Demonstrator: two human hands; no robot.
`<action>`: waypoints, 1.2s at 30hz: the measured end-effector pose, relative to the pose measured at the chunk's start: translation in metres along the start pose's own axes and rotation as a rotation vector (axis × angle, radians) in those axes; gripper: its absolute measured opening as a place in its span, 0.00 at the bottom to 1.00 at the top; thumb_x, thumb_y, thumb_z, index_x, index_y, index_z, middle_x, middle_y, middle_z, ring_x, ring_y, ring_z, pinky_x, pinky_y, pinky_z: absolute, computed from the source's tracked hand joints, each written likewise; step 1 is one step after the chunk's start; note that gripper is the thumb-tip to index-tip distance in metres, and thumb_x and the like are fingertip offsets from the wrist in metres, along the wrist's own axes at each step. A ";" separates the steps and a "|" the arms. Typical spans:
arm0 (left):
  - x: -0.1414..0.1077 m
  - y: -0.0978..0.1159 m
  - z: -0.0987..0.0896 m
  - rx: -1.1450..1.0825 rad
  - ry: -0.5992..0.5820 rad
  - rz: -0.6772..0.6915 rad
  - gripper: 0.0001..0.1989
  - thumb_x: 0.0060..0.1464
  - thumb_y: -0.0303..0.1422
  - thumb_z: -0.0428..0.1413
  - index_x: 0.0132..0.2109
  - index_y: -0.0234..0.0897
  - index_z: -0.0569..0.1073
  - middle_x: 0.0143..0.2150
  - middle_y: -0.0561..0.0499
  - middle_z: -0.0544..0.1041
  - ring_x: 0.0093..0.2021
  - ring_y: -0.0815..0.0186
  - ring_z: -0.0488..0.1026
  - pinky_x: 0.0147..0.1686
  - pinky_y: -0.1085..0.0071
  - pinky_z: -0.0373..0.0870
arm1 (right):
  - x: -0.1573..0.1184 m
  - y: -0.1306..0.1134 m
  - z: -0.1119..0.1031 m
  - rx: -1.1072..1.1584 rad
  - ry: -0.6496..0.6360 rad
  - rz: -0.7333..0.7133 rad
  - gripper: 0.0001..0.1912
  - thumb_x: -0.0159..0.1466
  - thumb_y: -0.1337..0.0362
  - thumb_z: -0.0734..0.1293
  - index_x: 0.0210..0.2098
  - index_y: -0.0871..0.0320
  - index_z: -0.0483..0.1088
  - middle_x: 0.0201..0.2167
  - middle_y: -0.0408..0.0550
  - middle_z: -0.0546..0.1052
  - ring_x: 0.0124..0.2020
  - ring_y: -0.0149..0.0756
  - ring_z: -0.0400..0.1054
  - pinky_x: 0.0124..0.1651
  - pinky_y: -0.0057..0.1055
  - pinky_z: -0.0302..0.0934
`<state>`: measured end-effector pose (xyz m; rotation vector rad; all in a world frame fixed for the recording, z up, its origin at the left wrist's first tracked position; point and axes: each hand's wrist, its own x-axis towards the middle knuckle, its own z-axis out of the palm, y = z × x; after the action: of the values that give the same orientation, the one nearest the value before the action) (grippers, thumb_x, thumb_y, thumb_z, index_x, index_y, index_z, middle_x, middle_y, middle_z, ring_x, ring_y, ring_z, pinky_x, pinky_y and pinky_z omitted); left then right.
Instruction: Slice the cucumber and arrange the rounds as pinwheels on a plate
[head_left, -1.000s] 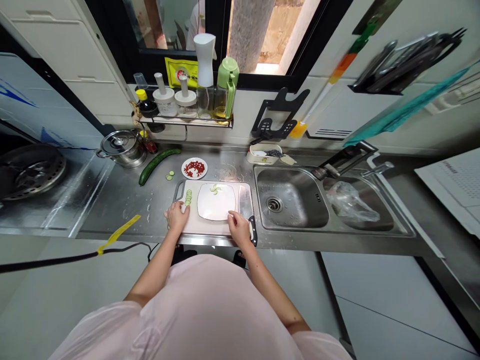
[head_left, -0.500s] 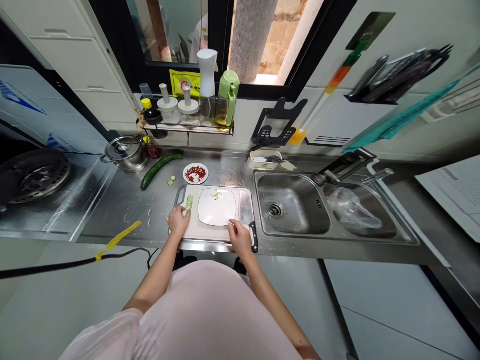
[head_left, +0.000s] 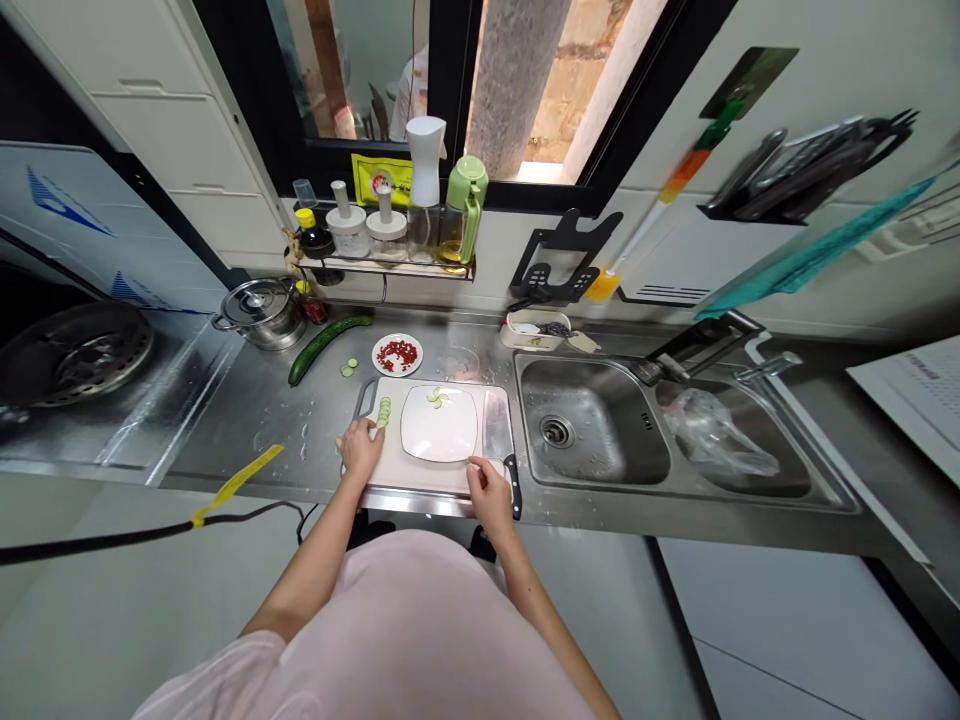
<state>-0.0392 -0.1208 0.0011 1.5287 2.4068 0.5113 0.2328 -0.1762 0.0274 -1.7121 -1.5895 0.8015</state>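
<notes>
A short row of cucumber slices [head_left: 384, 412] lay near the left edge of a pale cutting board [head_left: 442, 478], too tightly overlapped to count. The left hand [head_left: 360, 447] rested just beside them, its fingers [head_left: 369, 432] together and flat on the board. The right hand [head_left: 490, 497] sat at the board's near edge, fingers curled, touching or just beside the black handle of a cleaver [head_left: 495, 423]; whether they gripped it, I couldn't tell. Three slices lay on a white plate [head_left: 439, 430]. Beyond the board were two loose slices [head_left: 348, 369], one whole cucumber [head_left: 330, 347], and open steel counter [head_left: 225, 420] to the left. The cleaver lay along the right edge, close to the sink [head_left: 592, 420]. A yellow label's [head_left: 381, 178] writing was unreadable.
</notes>
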 end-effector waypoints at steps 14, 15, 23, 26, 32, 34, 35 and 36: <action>0.002 0.009 -0.001 -0.020 -0.005 -0.103 0.13 0.54 0.41 0.52 0.41 0.38 0.73 0.42 0.44 0.75 0.45 0.55 0.70 0.48 0.58 0.57 | 0.010 0.005 0.022 0.101 -0.053 -0.073 0.19 0.64 0.54 0.58 0.42 0.59 0.74 0.26 0.47 0.75 0.27 0.37 0.67 0.32 0.29 0.59; 0.002 0.009 -0.001 -0.029 -0.003 -0.107 0.12 0.54 0.40 0.52 0.41 0.38 0.73 0.42 0.44 0.75 0.45 0.55 0.70 0.48 0.58 0.57 | 0.012 0.005 0.021 0.099 -0.052 -0.076 0.19 0.64 0.54 0.58 0.42 0.59 0.74 0.27 0.48 0.76 0.28 0.37 0.67 0.32 0.30 0.59; 0.003 0.013 -0.001 -0.128 0.050 -0.106 0.09 0.54 0.40 0.53 0.37 0.40 0.72 0.38 0.50 0.76 0.41 0.60 0.71 0.46 0.63 0.57 | 0.036 -0.004 0.017 0.073 -0.035 -0.096 0.19 0.64 0.55 0.58 0.41 0.60 0.74 0.24 0.46 0.74 0.25 0.35 0.66 0.30 0.28 0.58; 0.005 0.015 -0.002 -0.202 0.059 -0.126 0.09 0.53 0.40 0.53 0.36 0.40 0.72 0.36 0.52 0.77 0.38 0.63 0.72 0.45 0.65 0.58 | 0.044 -0.009 0.019 0.065 -0.051 -0.126 0.19 0.64 0.55 0.58 0.42 0.59 0.74 0.22 0.44 0.73 0.25 0.35 0.66 0.30 0.28 0.57; 0.008 0.022 -0.002 -0.588 0.064 -0.154 0.12 0.49 0.41 0.55 0.37 0.38 0.71 0.31 0.52 0.75 0.31 0.67 0.70 0.36 0.71 0.64 | 0.053 -0.017 0.021 0.069 -0.051 -0.147 0.19 0.63 0.55 0.58 0.42 0.59 0.74 0.25 0.46 0.74 0.27 0.35 0.67 0.32 0.29 0.59; 0.003 0.031 -0.002 -0.768 0.000 -0.116 0.13 0.47 0.41 0.56 0.38 0.37 0.71 0.31 0.51 0.74 0.30 0.68 0.70 0.35 0.72 0.66 | 0.054 -0.018 0.022 0.067 -0.053 -0.150 0.18 0.63 0.56 0.58 0.42 0.59 0.74 0.26 0.46 0.75 0.28 0.36 0.67 0.33 0.29 0.59; 0.000 0.038 -0.002 -0.837 -0.044 -0.089 0.14 0.46 0.41 0.57 0.38 0.36 0.71 0.30 0.51 0.74 0.30 0.68 0.70 0.35 0.72 0.66 | 0.055 -0.019 0.022 0.072 -0.061 -0.153 0.18 0.63 0.56 0.59 0.42 0.59 0.74 0.27 0.47 0.75 0.29 0.36 0.67 0.34 0.30 0.60; -0.005 0.045 -0.002 -0.887 -0.088 -0.062 0.14 0.46 0.41 0.57 0.38 0.36 0.71 0.30 0.51 0.74 0.30 0.68 0.70 0.35 0.72 0.66 | 0.055 -0.020 0.023 0.083 -0.073 -0.156 0.18 0.63 0.56 0.59 0.43 0.59 0.74 0.28 0.47 0.76 0.29 0.36 0.68 0.35 0.30 0.61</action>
<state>-0.0009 -0.1080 0.0219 1.0301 1.7379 1.2432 0.2066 -0.1189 0.0304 -1.4953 -1.6911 0.8481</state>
